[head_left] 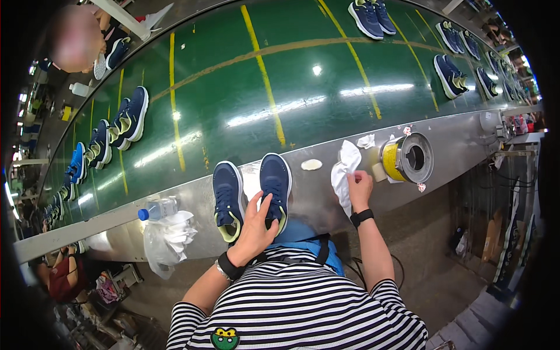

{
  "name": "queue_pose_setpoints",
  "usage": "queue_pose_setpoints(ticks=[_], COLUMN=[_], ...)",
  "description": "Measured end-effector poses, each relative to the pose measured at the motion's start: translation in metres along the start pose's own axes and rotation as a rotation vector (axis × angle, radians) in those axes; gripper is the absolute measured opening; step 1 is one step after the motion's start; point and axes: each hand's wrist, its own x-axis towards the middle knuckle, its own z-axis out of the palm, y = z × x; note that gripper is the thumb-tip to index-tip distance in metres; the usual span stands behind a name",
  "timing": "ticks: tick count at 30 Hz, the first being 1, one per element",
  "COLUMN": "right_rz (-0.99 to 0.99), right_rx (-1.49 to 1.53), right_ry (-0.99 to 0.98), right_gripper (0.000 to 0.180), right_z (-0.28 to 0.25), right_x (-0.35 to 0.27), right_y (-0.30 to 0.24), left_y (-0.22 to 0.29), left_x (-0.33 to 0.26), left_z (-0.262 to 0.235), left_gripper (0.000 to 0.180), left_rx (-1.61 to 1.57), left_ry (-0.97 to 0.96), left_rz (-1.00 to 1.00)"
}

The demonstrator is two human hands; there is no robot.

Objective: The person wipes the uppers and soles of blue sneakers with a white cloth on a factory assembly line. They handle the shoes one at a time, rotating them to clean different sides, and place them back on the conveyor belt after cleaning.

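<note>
Two navy shoes with pale yellow-green heel trim sit side by side on the metal counter [326, 192] at the near edge of the green conveyor belt [233, 87], heels toward the person. Left shoe [228, 200]: untouched. Right shoe [275, 185]: the left hand [255, 229] rests on its heel end, grip closed around the heel with fingers laid up along the upper.

One white cloth [344, 175] lies to the right of the pair, hanging over the counter edge; the right hand [359, 188] pinches its lower part, grip closed on the fabric. One black band on each wrist.

Further right on the counter: one small oval pale pad [311, 164], one crumpled white scrap [366, 140], one round metal tin with a yellow band and a hole in its top [408, 157].

Left of the pair: one clear plastic bottle with a blue cap [156, 209], lying on its side; one clear plastic bag with white material inside [166, 239], hanging over the counter's near edge.

On the belt, far from the hands: three pairs of navy shoes at far left [129, 118], [98, 144], [76, 164], smaller ones beyond too small to count; one pair at far centre [372, 16]; one pair far right [450, 74], with more receding along the right rim.

One other person [93, 41] sits at the far left side of the belt.
</note>
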Motion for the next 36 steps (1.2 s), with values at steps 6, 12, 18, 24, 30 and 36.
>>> queue_pose_setpoints(ticks=[6, 12, 18, 24, 30, 36], right_rz=[-0.448, -0.088, 0.004, -0.058, -0.016, -0.054], right_rx=[0.541, 1.462, 1.296, 1.087, 1.192, 1.044], right_ry=[0.027, -0.364, -0.437, -0.699, -0.742, -0.646], right_gripper=[0.01, 0.007, 0.012, 0.013, 0.013, 0.019], right_z=[-0.056, -0.106, -0.122, -0.094, -0.058, -0.038], right_x=[-0.01, -0.001, -0.01, -0.05, -0.078, -0.111], right_y=[-0.058, -0.059, -0.065, -0.116, -0.144, -0.148], left_y=[0.007, 0.006, 0.03, 0.079, 0.051, 0.038], left_x=[0.011, 0.029, 0.043, 0.063, 0.039, 0.017], left_z=[-0.001, 0.011, 0.0, -0.005, 0.002, 0.007], left_gripper=[0.057, 0.055, 0.047, 0.032, 0.01, 0.015], left_rx=[-0.048, 0.041, -0.042, -0.414, -0.581, -0.617], left_ry=[0.002, 0.036, 0.155, 0.047, 0.057, 0.181], left_rz=[-0.159, -0.012, 0.085, 0.173, -0.004, -0.077])
